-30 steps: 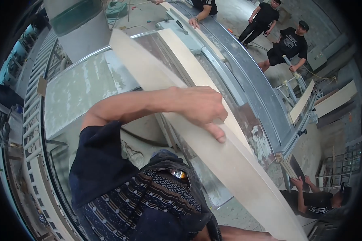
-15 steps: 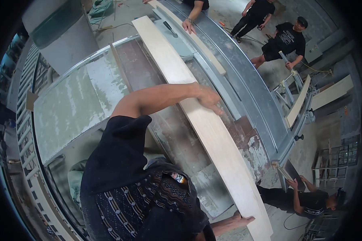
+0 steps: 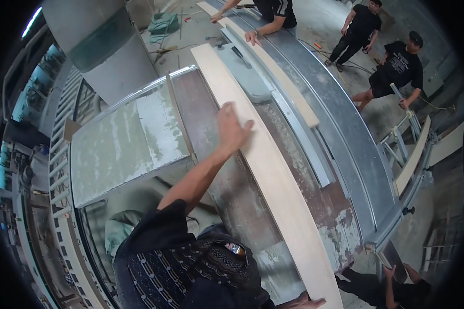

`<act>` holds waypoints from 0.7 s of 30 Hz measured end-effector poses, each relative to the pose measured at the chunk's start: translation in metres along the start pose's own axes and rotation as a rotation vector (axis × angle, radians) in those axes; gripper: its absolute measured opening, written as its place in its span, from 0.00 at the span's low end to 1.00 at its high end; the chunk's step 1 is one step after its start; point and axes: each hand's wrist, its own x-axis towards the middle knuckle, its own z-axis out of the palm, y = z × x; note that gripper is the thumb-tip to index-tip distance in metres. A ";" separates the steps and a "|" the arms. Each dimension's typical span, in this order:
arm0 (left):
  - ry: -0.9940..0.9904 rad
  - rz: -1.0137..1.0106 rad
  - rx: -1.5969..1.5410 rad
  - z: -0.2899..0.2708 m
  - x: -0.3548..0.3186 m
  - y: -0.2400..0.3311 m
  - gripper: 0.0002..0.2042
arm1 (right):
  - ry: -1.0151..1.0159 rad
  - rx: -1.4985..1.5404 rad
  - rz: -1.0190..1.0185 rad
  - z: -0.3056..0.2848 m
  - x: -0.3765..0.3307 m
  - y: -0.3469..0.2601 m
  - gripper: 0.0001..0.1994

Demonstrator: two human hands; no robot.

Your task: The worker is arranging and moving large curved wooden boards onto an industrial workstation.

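A long pale wooden board (image 3: 281,177) lies slantwise across the worn table top of the saw bench. My left hand (image 3: 233,129) is over the board's near edge, upper middle, with thumb and fingers apart and slightly blurred. Whether it touches the wood, I cannot tell. At the bottom, my right hand (image 3: 307,303) grips the board's near end, thumb on top; its other fingers are mostly hidden.
A co-worker's hand (image 3: 252,37) rests on a second narrow board (image 3: 288,95) beyond the metal fence (image 3: 307,149). A sliding metal table (image 3: 340,123) runs alongside. More people stand at the right. A peeling green panel (image 3: 118,147) adjoins on the left.
My left hand has drawn back from the board's far edge to its near edge, and its grip has loosened. My right hand stays at the near end. The view has shifted.
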 end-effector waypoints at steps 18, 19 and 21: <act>-0.200 -0.796 -0.516 0.025 -0.046 -0.031 0.33 | -0.287 -1.066 -0.639 -0.060 0.070 0.039 0.21; -0.200 -0.796 -0.510 0.026 -0.046 -0.032 0.33 | -0.235 -0.880 -0.473 -0.057 0.068 0.039 0.21; -0.201 -0.796 -0.501 0.028 -0.046 -0.035 0.33 | -0.012 -0.191 0.104 -0.054 0.067 0.039 0.21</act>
